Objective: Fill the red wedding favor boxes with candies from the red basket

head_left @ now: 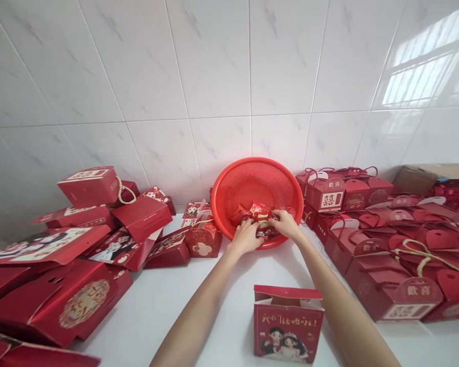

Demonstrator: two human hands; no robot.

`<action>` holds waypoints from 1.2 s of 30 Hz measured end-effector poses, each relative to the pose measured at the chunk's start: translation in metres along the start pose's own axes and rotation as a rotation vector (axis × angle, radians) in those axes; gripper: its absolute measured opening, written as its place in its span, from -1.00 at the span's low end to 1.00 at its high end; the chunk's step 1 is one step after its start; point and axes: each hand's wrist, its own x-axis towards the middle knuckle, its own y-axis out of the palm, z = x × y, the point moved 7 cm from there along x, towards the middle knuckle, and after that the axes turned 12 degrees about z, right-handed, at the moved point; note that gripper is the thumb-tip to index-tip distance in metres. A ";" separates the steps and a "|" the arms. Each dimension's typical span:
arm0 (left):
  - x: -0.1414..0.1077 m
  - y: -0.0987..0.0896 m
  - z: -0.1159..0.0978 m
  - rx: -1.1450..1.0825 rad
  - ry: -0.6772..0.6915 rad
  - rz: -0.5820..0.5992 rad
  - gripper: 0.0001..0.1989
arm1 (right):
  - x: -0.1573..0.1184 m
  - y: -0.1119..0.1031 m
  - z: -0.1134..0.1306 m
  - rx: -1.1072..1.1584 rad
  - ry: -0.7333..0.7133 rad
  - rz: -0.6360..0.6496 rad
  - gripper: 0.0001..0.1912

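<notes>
A red plastic mesh basket (257, 176) leans tilted against the tiled wall, its mouth facing me. Small wrapped candy packets (260, 208), red and shiny, lie in its lower part. Both my hands reach in over the front rim. My left hand (246, 236) has its fingers curled around packets at the left. At the right, my right hand (285, 224) bends its fingers onto packets beside the brown-and-gold one. Some fingertips are hidden among the wrappers. Between my forearms stands a red gift box (288, 331) with a cartoon bridal couple, its top flap partly raised.
Red gift boxes (86, 300) are piled loosely on the left, some with flaps up. Rows of handled red boxes (393, 285) stand close together on the right. Behind them is a brown cardboard carton (415, 178). The white tabletop (164, 306) meets the tiled wall.
</notes>
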 end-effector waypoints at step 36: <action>-0.009 -0.001 -0.008 0.082 0.047 0.114 -0.76 | -0.011 -0.033 -0.005 0.192 -0.116 -0.410 -0.79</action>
